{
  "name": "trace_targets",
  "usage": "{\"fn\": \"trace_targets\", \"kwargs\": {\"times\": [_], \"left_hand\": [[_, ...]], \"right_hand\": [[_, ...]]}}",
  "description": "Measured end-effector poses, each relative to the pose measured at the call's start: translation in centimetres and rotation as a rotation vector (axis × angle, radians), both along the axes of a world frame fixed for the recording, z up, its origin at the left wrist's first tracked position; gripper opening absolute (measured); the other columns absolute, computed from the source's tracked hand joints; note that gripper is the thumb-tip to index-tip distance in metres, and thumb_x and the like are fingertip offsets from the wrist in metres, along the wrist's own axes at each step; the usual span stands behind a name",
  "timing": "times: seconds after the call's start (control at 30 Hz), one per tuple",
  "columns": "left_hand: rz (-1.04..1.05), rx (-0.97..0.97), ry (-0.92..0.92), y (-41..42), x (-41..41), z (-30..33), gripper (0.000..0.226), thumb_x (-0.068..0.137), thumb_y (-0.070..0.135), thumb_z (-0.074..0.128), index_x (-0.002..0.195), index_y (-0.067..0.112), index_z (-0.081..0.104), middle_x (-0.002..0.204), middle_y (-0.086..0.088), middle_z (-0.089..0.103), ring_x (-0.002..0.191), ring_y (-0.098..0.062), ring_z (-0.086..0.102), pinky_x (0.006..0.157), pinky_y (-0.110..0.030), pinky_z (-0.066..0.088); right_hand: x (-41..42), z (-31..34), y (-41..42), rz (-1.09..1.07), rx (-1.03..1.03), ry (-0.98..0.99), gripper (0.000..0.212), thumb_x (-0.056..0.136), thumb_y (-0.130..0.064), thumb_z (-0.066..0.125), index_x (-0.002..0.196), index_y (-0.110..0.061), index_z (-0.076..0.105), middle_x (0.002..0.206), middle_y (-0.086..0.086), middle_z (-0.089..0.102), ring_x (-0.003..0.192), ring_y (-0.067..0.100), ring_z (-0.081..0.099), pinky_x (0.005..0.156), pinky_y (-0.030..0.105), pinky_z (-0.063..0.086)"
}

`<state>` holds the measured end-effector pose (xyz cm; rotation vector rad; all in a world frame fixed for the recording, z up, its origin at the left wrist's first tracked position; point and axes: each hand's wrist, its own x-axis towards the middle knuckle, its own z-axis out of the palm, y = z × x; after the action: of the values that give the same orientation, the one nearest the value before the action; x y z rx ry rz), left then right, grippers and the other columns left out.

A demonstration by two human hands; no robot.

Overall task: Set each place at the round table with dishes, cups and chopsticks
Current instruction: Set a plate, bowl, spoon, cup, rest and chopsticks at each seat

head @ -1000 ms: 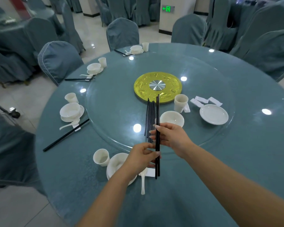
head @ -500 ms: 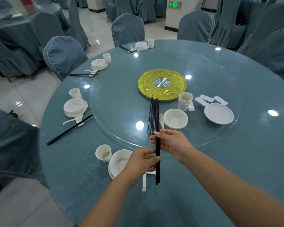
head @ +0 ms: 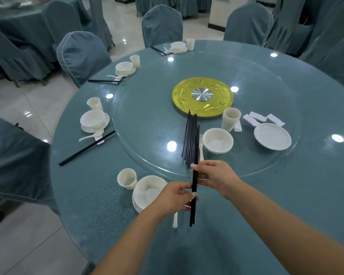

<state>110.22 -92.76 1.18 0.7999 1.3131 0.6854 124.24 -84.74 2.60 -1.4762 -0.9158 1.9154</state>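
Head view: I look down over both my forearms at a round table covered in teal cloth (head: 286, 205).
Left hand: my left hand (head: 175, 197) reaches in from below, its fingers curled and pinching the pair of long black chopsticks (head: 194, 193) near their lower half.
Right hand: my right hand (head: 216, 175) comes in from the right, with thumb and fingers pinching the same pair just above my left.
Chopsticks held: the pair runs almost straight away from me, its near tips above the cloth, its far end over the bundle of spare black chopsticks (head: 189, 137).
Place in front: a white ceramic bowl on a plate (head: 147, 191) sits under my left wrist, a small white cup (head: 127, 178) just left of it, and a white spoon handle (head: 175, 220) beside the chopstick tips.
Glass turntable (head: 147, 116): it carries the spare bundle, a loose white bowl (head: 217, 140), stacked white cups (head: 230, 119), a flat white plate (head: 272, 136), white chopstick rests (head: 263, 119) and a yellow centre disc (head: 202, 96).
Other places: three laid settings along the left rim.
Room: teal-covered chairs (head: 81, 54) ring the table on a glossy pale floor.
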Motion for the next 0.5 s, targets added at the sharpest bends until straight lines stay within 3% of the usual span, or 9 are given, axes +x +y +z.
{"fn": "trace_targets", "kwargs": {"times": [0.1,0.3,0.5], "left_hand": [[-0.055,0.014,0.058,0.2,-0.3,-0.3,0.024,0.094,0.011,0.059,0.117,0.015,0.063,0.093,-0.009,0.071,0.078,-0.02,0.065,0.078,-0.032,0.055],[-0.076,0.001,0.056,0.7,-0.9,-1.3,0.024,0.093,0.014,0.061,0.117,0.019,0.063,0.096,-0.015,0.073,0.081,-0.026,0.066,0.088,-0.049,0.053],[-0.101,-0.002,0.081,0.6,-0.9,-2.3,0.02,0.092,0.017,0.063,0.11,0.027,0.065,0.095,-0.012,0.074,0.078,-0.022,0.069,0.084,-0.042,0.055]], "right_hand": [[0.0,-0.3,0.2,0.01,-0.011,-0.002,0.034,0.078,-0.008,0.077,0.107,0.005,0.065,0.084,0.012,0.07,0.071,0.02,0.069,0.064,0.031,0.058],[-0.1,-0.8,0.5,0.021,-0.015,0.007,0.033,0.079,-0.008,0.077,0.106,0.007,0.065,0.083,0.012,0.069,0.073,0.021,0.069,0.063,0.032,0.058],[-0.2,-1.6,0.3,0.028,-0.006,-0.036,0.031,0.078,-0.008,0.077,0.103,0.007,0.066,0.084,0.013,0.068,0.07,0.021,0.067,0.062,0.03,0.057]]}}
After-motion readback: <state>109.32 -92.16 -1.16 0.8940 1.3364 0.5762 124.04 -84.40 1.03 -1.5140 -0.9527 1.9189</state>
